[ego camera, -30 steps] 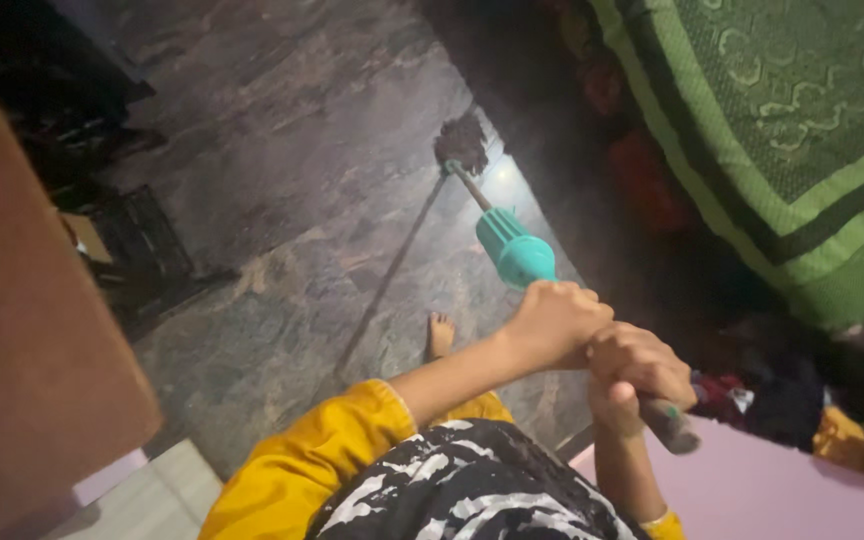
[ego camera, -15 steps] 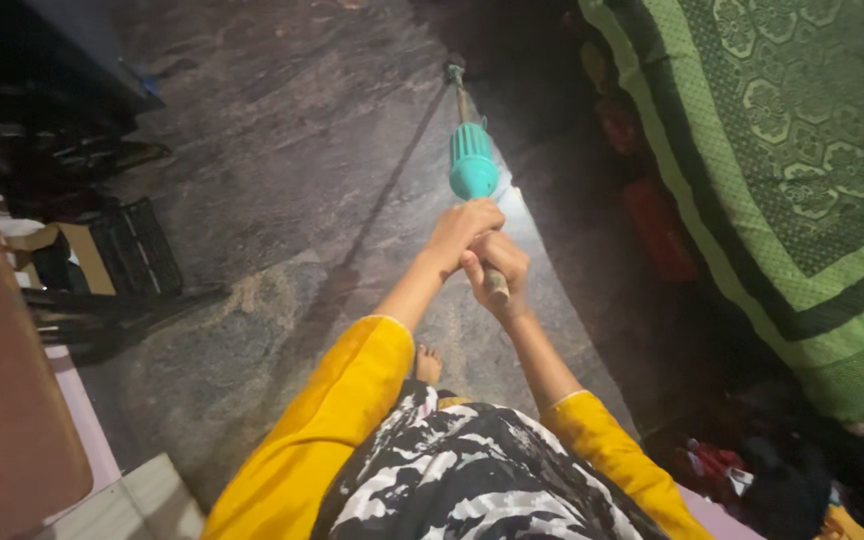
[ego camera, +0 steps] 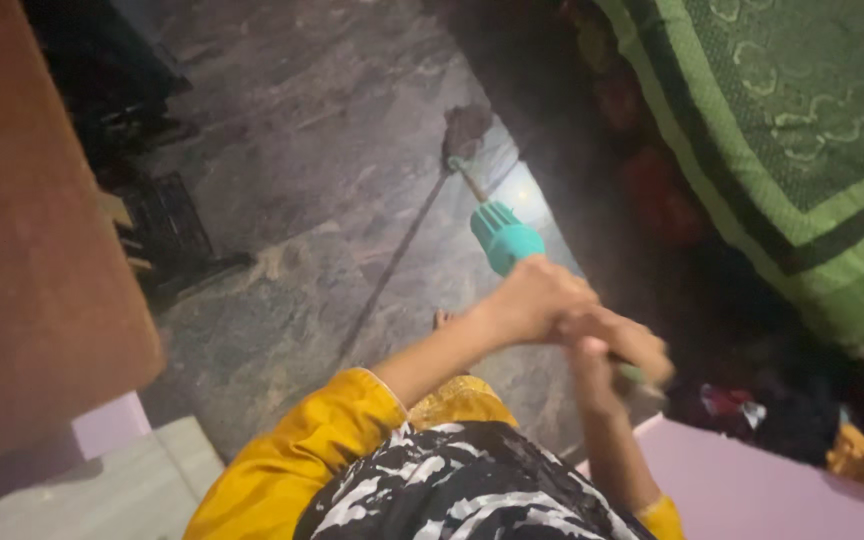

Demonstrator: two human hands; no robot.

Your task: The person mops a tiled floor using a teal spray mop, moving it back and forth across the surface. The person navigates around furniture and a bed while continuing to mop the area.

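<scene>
I hold a mop by its handle with both hands. My left hand (ego camera: 532, 300) grips the pole just below the teal plastic collar (ego camera: 504, 238). My right hand (ego camera: 620, 345) is wrapped around the pole's upper end, close behind the left. The thin pole runs forward and down to a dark mop head (ego camera: 466, 130) resting on the grey stone floor (ego camera: 282, 240). My sleeves are yellow and a black and white patterned cloth covers my front.
A bed with a green patterned cover (ego camera: 792, 130) stands at the right, with dark space and red things under it. A brown wooden panel (ego camera: 22, 260) fills the left. A black crate (ego camera: 167, 215) sits by it. A pink surface (ego camera: 752, 480) lies at lower right.
My hands have swung the handle to the right and back towards me. The mop head slid left across the floor, away from the bed side.
</scene>
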